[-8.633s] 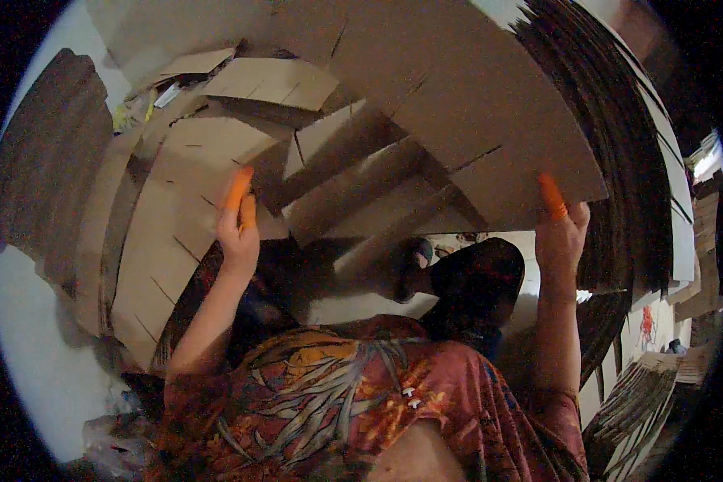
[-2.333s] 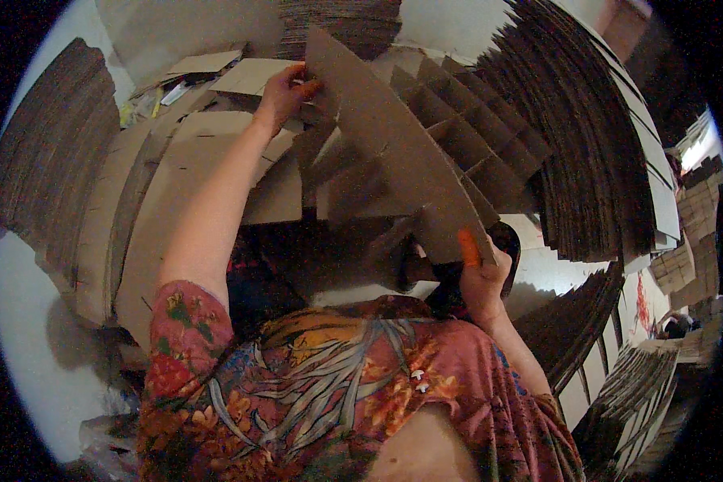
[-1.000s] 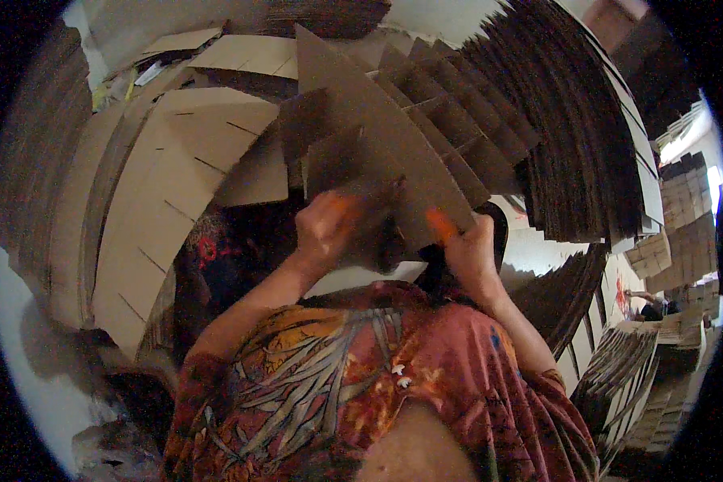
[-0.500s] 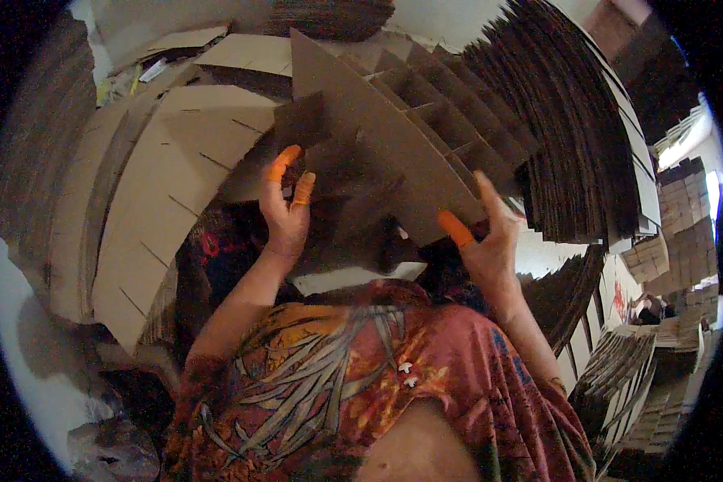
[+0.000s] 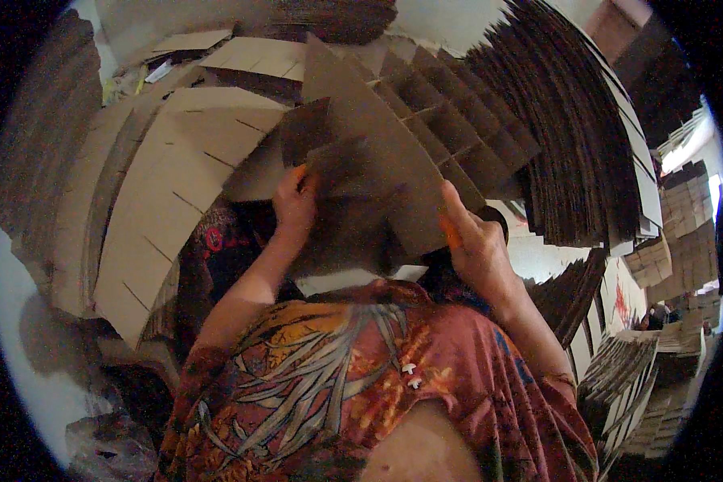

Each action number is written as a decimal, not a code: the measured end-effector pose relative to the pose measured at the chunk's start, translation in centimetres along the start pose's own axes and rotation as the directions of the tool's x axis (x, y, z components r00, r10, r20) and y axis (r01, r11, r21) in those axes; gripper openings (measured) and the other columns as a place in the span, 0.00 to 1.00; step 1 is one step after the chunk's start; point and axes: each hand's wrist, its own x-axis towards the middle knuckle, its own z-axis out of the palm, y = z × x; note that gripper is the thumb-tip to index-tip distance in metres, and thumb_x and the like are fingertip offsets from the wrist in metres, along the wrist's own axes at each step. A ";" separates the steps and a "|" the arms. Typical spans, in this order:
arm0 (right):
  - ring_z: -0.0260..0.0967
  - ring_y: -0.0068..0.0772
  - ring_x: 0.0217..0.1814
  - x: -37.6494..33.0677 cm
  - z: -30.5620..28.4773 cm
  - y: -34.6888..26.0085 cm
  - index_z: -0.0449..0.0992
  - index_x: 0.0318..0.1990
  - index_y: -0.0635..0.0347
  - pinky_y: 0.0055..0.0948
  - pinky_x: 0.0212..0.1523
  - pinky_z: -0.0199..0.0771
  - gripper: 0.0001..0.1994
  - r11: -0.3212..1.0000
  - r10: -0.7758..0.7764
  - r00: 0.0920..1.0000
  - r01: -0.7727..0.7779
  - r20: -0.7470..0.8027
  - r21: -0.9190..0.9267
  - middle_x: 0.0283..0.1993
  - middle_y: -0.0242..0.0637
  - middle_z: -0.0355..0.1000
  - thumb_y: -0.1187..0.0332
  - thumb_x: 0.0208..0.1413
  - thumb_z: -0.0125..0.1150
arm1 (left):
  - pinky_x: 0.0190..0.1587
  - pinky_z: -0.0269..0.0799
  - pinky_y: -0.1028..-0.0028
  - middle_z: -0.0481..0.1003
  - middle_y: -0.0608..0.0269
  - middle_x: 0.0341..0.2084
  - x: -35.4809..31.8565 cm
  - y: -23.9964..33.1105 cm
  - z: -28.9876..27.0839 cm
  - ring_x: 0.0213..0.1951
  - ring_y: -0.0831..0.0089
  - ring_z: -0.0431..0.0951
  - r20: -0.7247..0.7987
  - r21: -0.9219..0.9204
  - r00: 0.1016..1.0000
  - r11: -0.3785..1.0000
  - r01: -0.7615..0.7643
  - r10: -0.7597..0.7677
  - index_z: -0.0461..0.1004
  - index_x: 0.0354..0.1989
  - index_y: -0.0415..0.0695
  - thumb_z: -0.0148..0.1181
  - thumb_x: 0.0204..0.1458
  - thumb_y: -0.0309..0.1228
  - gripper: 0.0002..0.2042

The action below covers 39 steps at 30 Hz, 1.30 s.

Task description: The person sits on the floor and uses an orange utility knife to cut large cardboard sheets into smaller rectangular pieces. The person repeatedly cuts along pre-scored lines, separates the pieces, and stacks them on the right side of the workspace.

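I hold a flat brown cardboard box blank (image 5: 369, 136) upright in front of my chest. My left hand (image 5: 296, 205), with orange finger covers, grips its lower left flap. On the blank's lower right edge my right hand (image 5: 475, 241) is closed, an orange fingertip showing. The blank tilts away from me, its slotted flaps pointing up and to the right.
A tall stack of flattened cardboard (image 5: 570, 136) rises at the right. More cut cardboard sheets (image 5: 161, 201) lie fanned at the left. Smaller bundles (image 5: 627, 386) stand at the lower right. A dark stack (image 5: 32, 136) lines the far left.
Both hands shifted their grip on the cardboard blank and drew it closer to my chest. The left hand moved up onto the flap; the right hand slid along the lower right edge.
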 end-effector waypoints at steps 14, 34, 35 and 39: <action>0.69 0.48 0.43 1.0 -2.4 0.5 0.61 0.55 0.62 0.34 0.40 0.69 0.27 0.999 -0.029 0.999 0.028 -0.029 -0.040 0.41 0.52 0.69 0.69 0.46 0.60 | 0.48 0.62 0.73 0.70 0.55 0.42 2.2 -0.5 -0.8 0.45 0.66 0.69 -0.207 -0.308 0.976 0.952 0.005 -0.073 0.66 0.47 0.37 0.54 0.50 0.30 0.16; 0.67 0.56 0.28 9.4 0.1 -1.4 0.49 0.61 0.61 0.46 0.32 0.65 0.32 0.991 -0.122 0.965 0.132 0.233 -0.025 0.24 0.56 0.68 0.77 0.46 0.52 | 0.43 0.66 0.69 0.74 0.53 0.36 9.1 1.1 -0.9 0.37 0.61 0.73 0.154 -0.097 0.973 0.982 -0.160 0.173 0.69 0.46 0.43 0.60 0.42 0.28 0.19; 0.67 0.56 0.28 9.6 0.0 -1.6 0.49 0.61 0.61 0.46 0.33 0.65 0.32 0.988 -0.125 0.963 0.142 0.238 -0.057 0.25 0.56 0.68 0.77 0.46 0.52 | 0.42 0.66 0.69 0.74 0.53 0.36 10.3 -0.1 -0.5 0.38 0.60 0.73 0.279 -0.163 0.953 0.984 -0.071 0.115 0.68 0.48 0.44 0.59 0.42 0.28 0.20; 0.67 0.56 0.29 9.8 0.1 -0.6 0.49 0.61 0.61 0.46 0.33 0.65 0.33 0.982 -0.129 0.958 0.158 0.255 -0.099 0.25 0.56 0.68 0.78 0.45 0.52 | 0.40 0.67 0.69 0.74 0.54 0.36 12.2 1.2 -0.3 0.37 0.60 0.74 0.537 -0.058 0.832 0.990 -0.129 0.140 0.64 0.52 0.47 0.55 0.43 0.25 0.24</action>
